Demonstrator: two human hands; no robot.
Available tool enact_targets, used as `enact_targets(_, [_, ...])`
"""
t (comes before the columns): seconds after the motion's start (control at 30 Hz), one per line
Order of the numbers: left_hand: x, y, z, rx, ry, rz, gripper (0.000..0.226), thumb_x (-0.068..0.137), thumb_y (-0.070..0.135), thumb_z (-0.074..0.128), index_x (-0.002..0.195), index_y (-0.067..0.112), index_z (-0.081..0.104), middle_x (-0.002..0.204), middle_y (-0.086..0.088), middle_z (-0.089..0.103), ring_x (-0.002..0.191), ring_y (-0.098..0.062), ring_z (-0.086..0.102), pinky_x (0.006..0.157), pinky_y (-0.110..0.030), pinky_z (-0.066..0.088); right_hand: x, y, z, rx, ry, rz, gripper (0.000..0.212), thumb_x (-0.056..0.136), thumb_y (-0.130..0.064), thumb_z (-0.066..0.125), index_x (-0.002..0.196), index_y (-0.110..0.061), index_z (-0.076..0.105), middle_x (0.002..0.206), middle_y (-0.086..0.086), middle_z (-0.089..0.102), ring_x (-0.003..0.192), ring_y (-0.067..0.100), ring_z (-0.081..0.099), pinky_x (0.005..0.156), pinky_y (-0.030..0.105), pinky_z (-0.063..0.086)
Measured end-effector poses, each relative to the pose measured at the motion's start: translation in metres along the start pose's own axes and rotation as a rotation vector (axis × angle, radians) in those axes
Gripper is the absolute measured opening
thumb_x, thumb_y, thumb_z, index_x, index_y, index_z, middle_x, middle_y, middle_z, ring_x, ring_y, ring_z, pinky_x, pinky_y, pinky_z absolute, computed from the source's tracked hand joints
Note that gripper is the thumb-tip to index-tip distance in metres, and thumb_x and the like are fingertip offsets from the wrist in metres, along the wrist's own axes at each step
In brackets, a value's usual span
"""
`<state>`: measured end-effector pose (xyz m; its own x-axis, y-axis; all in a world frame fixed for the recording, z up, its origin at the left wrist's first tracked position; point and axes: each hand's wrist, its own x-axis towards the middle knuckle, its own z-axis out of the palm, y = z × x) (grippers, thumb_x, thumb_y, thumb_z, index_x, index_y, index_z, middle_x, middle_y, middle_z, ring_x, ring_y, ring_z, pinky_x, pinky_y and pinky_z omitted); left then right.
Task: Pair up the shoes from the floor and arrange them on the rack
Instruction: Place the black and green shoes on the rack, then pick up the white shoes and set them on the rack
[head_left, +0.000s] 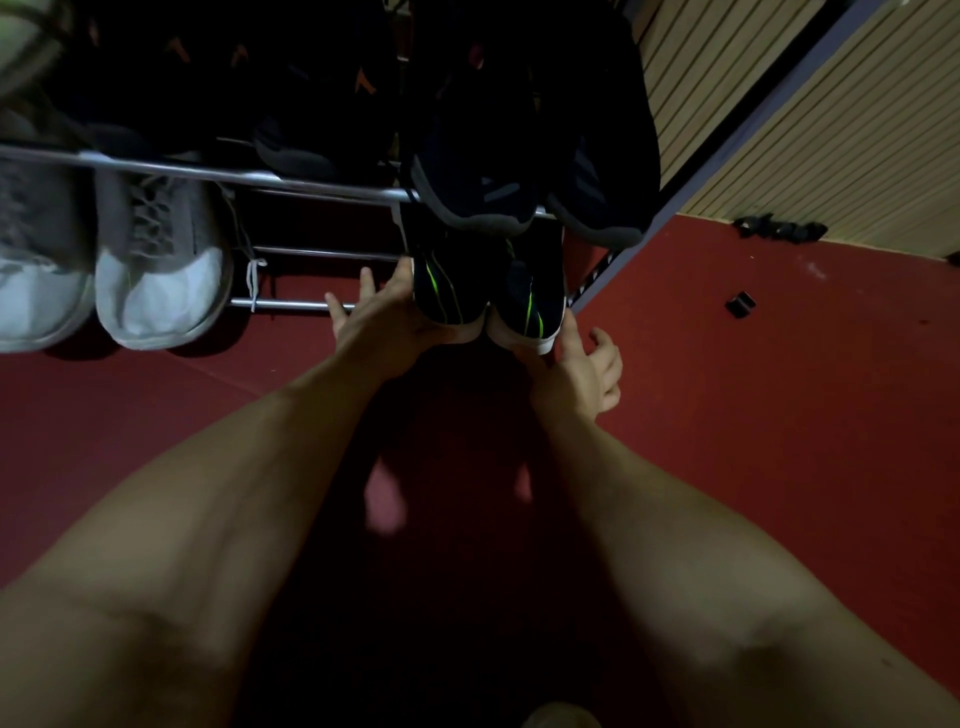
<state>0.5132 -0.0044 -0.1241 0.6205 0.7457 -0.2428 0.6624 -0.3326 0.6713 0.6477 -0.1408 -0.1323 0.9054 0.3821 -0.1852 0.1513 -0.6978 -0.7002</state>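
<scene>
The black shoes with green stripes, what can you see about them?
The black shoes are a matching pair of sneakers, fabric by the look, with bright green stripes and white soles. They sit side by side on the low shelf of the rack, heels toward the camera and almost touching, toes hidden under the darker shoes above. The left hand rests against the left shoe's side; the right hand touches the right shoe's heel.

The metal rack (311, 179) carries grey sneakers (156, 270), black-green shoes (452, 291) and dark shoes (478, 176).
</scene>
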Motion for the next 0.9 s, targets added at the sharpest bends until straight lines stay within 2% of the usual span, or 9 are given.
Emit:
enact_targets(0.07, [-0.001, 0.001, 0.001, 0.031, 0.000, -0.002, 0.095, 0.082, 0.049, 0.064, 0.151, 0.033, 0.000, 0.160, 0.009, 0.005, 0.146, -0.030, -0.008, 0.111, -0.063, -0.009, -0.002, -0.002, 0.000, 0.013, 0.023, 0.023, 0.064, 0.083, -0.055, 0.059, 0.140, -0.039, 0.036, 0.154, -0.005, 0.018, 0.142, 0.026, 0.007, 0.115, 0.043, 0.016])
enact_targets(0.1, [-0.001, 0.002, 0.000, 0.059, -0.002, 0.004, 0.095, 0.082, 0.052, 0.063, 0.151, 0.035, 0.000, 0.160, 0.010, 0.003, 0.146, -0.033, -0.008, 0.111, -0.064, -0.008, -0.006, -0.001, 0.001, -0.077, 0.005, -0.003, 0.063, 0.085, -0.050, 0.061, 0.141, -0.040, 0.034, 0.155, -0.002, 0.016, 0.142, 0.025, 0.006, 0.115, 0.045, 0.013])
enact_targets(0.2, [-0.002, 0.004, -0.004, 0.131, -0.010, 0.018, 0.098, 0.077, 0.061, 0.060, 0.151, 0.033, 0.002, 0.161, 0.004, 0.002, 0.144, -0.039, -0.009, 0.111, -0.062, -0.006, -0.012, -0.002, 0.005, -0.198, 0.008, -0.034, 0.074, 0.085, -0.053, 0.060, 0.146, -0.042, 0.021, 0.156, 0.005, 0.013, 0.144, 0.024, 0.005, 0.114, 0.049, 0.007])
enact_targets(0.3, [-0.009, 0.003, -0.010, 0.229, -0.003, 0.003, 0.105, 0.077, 0.061, 0.062, 0.152, 0.021, 0.000, 0.160, -0.008, 0.005, 0.145, -0.039, -0.008, 0.113, -0.059, -0.002, -0.024, -0.005, 0.017, -0.216, 0.054, 0.048, 0.090, 0.082, -0.057, 0.060, 0.151, -0.035, 0.007, 0.157, 0.006, 0.013, 0.145, 0.024, 0.008, 0.112, 0.050, 0.013])
enact_targets(0.43, [-0.041, -0.010, -0.030, 0.290, 0.026, 0.032, 0.107, 0.078, 0.059, 0.064, 0.152, 0.023, -0.004, 0.160, -0.014, -0.002, 0.145, -0.037, -0.010, 0.114, -0.054, -0.002, -0.059, -0.013, 0.035, -0.188, 0.184, 0.032, 0.094, 0.078, -0.063, 0.059, 0.152, -0.031, 0.009, 0.155, 0.006, 0.022, 0.143, 0.024, 0.018, 0.109, 0.051, 0.025])
enact_targets(0.6, [-0.102, -0.055, -0.077, 0.380, 0.051, -0.038, 0.110, 0.077, 0.063, 0.061, 0.150, 0.027, -0.013, 0.159, -0.014, -0.013, 0.145, -0.034, -0.016, 0.115, -0.050, -0.006, -0.110, -0.022, 0.056, -0.218, 0.023, -0.116, 0.088, 0.086, -0.056, 0.055, 0.152, -0.020, 0.010, 0.156, 0.016, 0.017, 0.145, 0.031, 0.013, 0.112, 0.047, 0.017])
enact_targets(0.73, [-0.143, -0.098, -0.126, 0.459, 0.045, -0.117, 0.114, 0.073, 0.069, 0.058, 0.149, 0.028, -0.017, 0.157, -0.015, -0.017, 0.143, -0.035, -0.020, 0.114, -0.051, -0.009, -0.154, -0.047, 0.093, -0.241, -0.098, -0.132, 0.085, 0.088, -0.054, 0.053, 0.153, -0.021, 0.008, 0.156, 0.016, 0.016, 0.144, 0.033, 0.013, 0.110, 0.050, 0.020])
enact_targets(0.83, [-0.168, -0.128, -0.156, 0.440, 0.076, -0.199, 0.116, 0.072, 0.068, 0.061, 0.149, 0.029, -0.017, 0.157, -0.015, -0.018, 0.143, -0.036, -0.021, 0.114, -0.050, -0.009, -0.170, -0.074, 0.120, -0.193, -0.246, -0.185, 0.086, 0.089, -0.050, 0.056, 0.153, -0.020, 0.006, 0.154, 0.017, 0.023, 0.143, 0.031, 0.020, 0.112, 0.046, 0.022])
enact_targets(0.9, [-0.180, -0.146, -0.169, 0.410, 0.090, -0.250, 0.117, 0.072, 0.067, 0.062, 0.149, 0.029, -0.017, 0.157, -0.014, -0.018, 0.143, -0.036, -0.021, 0.115, -0.050, -0.008, -0.177, -0.094, 0.141, -0.035, -0.369, -0.174, 0.090, 0.087, -0.044, 0.062, 0.153, -0.017, 0.007, 0.152, 0.016, 0.030, 0.140, 0.029, 0.031, 0.113, 0.041, 0.027])
